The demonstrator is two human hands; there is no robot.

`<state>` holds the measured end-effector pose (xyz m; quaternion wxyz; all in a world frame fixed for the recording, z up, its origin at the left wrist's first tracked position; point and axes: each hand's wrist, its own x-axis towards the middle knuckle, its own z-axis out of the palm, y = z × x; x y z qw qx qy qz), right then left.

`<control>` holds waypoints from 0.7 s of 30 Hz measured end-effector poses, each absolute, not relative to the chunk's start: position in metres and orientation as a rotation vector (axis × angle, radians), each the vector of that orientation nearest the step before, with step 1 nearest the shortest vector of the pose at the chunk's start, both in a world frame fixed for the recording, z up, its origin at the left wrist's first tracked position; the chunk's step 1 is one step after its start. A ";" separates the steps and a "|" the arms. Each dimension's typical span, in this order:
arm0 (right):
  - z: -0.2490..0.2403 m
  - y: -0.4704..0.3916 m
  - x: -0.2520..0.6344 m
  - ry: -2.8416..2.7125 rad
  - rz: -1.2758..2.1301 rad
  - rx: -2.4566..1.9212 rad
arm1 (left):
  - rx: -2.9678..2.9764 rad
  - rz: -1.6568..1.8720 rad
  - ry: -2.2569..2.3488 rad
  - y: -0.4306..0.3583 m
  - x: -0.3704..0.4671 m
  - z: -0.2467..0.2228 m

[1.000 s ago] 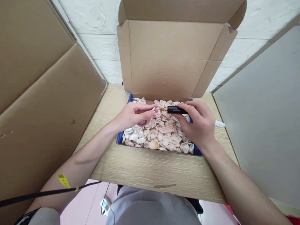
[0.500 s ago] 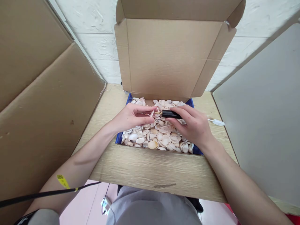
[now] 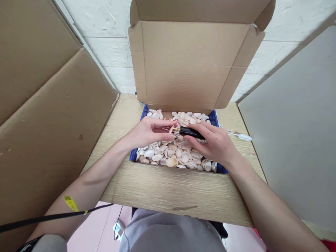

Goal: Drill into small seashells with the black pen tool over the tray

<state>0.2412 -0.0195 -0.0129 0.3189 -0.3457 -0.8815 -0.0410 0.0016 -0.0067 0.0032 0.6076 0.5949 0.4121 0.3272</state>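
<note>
My left hand (image 3: 151,132) pinches a small pale shell (image 3: 171,129) on edge between thumb and fingers, above the shell-filled box. Gripped in my right hand (image 3: 216,141) is a black cylindrical tool (image 3: 191,132) with a thin brass-coloured tip pointing left. That tip (image 3: 176,129) meets the held shell or lies very close to it; the exact contact is too small to tell. Many white, cream and pinkish shells (image 3: 170,161) lie in the blue-edged box (image 3: 133,154) below both hands.
The box's cardboard lid (image 3: 183,63) stands open at the back. A brown cardboard panel (image 3: 52,115) rises on the left, a grey panel (image 3: 296,115) on the right. A white cable piece (image 3: 244,137) lies on the wooden table (image 3: 168,185). A black cable (image 3: 52,217) crosses my left forearm.
The black tool and my right hand have shifted slightly left and down, with the tool now more tilted. Its tip is nearer the shell. My left hand has barely moved.
</note>
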 end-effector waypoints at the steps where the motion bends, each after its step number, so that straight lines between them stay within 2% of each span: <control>1: -0.012 -0.020 0.241 -2.317 -0.097 -0.901 | 1.359 0.754 0.948 -0.007 0.002 0.003; 21: -0.012 -0.020 0.240 -2.300 -0.105 -0.877 | 1.318 0.760 1.035 -0.010 0.007 0.010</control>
